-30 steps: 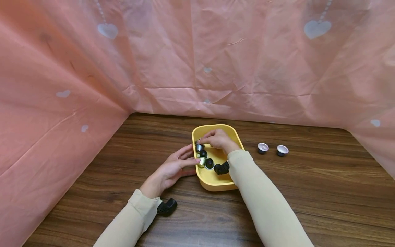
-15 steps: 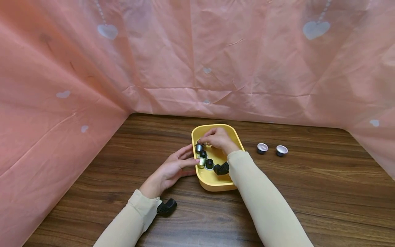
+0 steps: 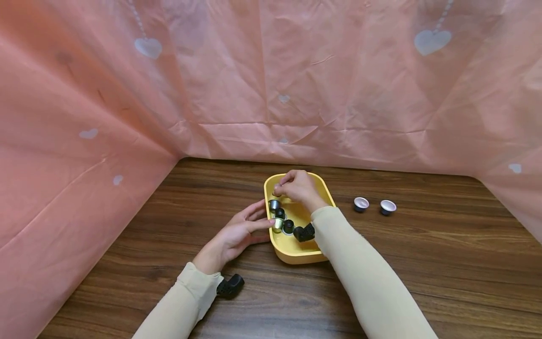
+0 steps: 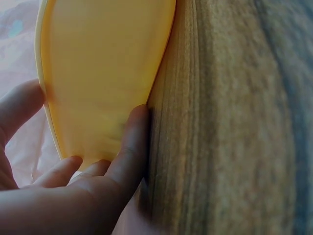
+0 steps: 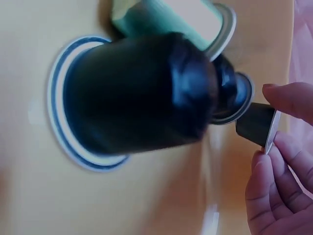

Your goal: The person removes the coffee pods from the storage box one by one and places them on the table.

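In the head view, my left hand touches the left side of a yellow tray. The left wrist view has those fingers spread against its outer wall, one tip at the rim. My right hand is inside the tray's far left part. The right wrist view shows it pinching a small dark capsule by its lid rim, the capsule lying tilted. Nearer along the left wall lie a grey-blue capsule, a black one, a pale green one and another black one.
Two dark capsules with pale lids, one nearer and one farther right, stand on the wooden table right of the tray. A pink curtain hangs behind and at the left. A black device sits at my left wrist.
My right fingertips have risen slightly toward the tray's far end, and the grey-blue capsule shows more clearly below them. My left hand keeps its place on the tray.
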`<act>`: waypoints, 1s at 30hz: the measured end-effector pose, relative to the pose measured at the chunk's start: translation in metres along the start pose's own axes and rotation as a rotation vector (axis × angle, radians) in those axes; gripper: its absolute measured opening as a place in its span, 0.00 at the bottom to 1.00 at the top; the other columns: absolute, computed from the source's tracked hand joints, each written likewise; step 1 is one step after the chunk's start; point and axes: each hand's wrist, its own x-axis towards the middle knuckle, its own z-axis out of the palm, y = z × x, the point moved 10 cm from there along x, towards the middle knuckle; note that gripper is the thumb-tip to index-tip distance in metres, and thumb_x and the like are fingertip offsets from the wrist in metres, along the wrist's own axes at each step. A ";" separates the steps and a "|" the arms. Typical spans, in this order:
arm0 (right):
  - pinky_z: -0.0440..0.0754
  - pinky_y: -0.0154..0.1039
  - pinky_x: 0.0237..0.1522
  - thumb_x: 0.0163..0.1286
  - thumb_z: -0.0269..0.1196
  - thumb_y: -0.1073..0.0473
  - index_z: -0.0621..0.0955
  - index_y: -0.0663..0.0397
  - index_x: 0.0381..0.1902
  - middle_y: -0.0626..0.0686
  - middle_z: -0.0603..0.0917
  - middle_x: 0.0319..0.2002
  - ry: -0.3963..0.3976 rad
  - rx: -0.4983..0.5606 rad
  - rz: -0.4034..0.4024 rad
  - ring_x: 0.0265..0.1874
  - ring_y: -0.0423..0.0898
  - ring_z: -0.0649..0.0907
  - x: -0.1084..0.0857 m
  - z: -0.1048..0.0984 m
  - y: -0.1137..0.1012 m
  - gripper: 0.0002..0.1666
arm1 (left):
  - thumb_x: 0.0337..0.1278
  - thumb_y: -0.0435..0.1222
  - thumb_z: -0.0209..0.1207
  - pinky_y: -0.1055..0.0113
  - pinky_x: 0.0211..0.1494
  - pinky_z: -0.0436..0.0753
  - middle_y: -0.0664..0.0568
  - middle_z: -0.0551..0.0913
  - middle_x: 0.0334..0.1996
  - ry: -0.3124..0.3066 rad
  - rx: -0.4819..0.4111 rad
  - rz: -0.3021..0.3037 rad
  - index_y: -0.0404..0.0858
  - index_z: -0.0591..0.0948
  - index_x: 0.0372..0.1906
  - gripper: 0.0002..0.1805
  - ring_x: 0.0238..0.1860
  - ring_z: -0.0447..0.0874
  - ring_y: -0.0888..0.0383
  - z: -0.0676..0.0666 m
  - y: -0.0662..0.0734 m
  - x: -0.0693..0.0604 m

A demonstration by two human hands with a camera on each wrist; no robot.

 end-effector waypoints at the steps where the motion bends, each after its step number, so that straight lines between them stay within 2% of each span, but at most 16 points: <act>1: 0.79 0.33 0.35 0.55 0.80 0.55 0.88 0.53 0.39 0.50 0.89 0.37 0.009 -0.024 -0.022 0.37 0.46 0.82 0.000 -0.002 -0.004 0.16 | 0.73 0.32 0.63 0.42 0.74 0.81 0.44 0.63 0.84 0.001 0.001 -0.001 0.44 0.58 0.87 0.43 0.73 0.75 0.48 0.000 0.000 0.000; 6: 0.81 0.36 0.41 0.55 0.82 0.55 0.88 0.52 0.39 0.51 0.90 0.37 0.050 -0.144 -0.127 0.39 0.47 0.85 -0.004 -0.011 -0.021 0.16 | 0.73 0.32 0.63 0.42 0.74 0.81 0.43 0.63 0.84 0.001 0.007 -0.001 0.44 0.58 0.87 0.43 0.71 0.76 0.50 0.001 0.000 0.000; 11: 0.84 0.41 0.47 0.55 0.82 0.56 0.88 0.52 0.39 0.52 0.91 0.39 0.044 -0.193 -0.169 0.42 0.49 0.86 -0.010 -0.022 -0.031 0.17 | 0.72 0.32 0.64 0.42 0.74 0.81 0.44 0.62 0.85 0.007 0.008 0.003 0.44 0.59 0.86 0.43 0.73 0.75 0.48 0.001 0.000 0.000; 18: 0.84 0.43 0.50 0.57 0.81 0.54 0.88 0.52 0.42 0.52 0.91 0.41 0.014 -0.196 -0.193 0.44 0.49 0.87 -0.020 -0.041 -0.036 0.18 | 0.72 0.32 0.64 0.41 0.74 0.80 0.44 0.62 0.85 0.015 0.015 0.002 0.43 0.58 0.87 0.44 0.74 0.74 0.47 -0.002 -0.001 0.002; 22: 0.85 0.45 0.52 0.58 0.81 0.54 0.88 0.53 0.45 0.53 0.91 0.44 0.013 -0.189 -0.204 0.45 0.50 0.87 -0.026 -0.051 -0.035 0.20 | 0.72 0.32 0.64 0.41 0.76 0.79 0.44 0.61 0.85 0.012 0.013 0.005 0.44 0.59 0.86 0.43 0.77 0.70 0.46 -0.001 -0.001 0.002; 30: 0.84 0.39 0.45 0.56 0.82 0.56 0.89 0.55 0.46 0.55 0.91 0.42 0.031 -0.173 -0.221 0.42 0.50 0.86 -0.040 -0.073 -0.032 0.21 | 0.72 0.32 0.65 0.40 0.76 0.79 0.45 0.60 0.86 0.014 0.009 0.001 0.44 0.59 0.86 0.43 0.80 0.66 0.45 -0.001 -0.001 0.001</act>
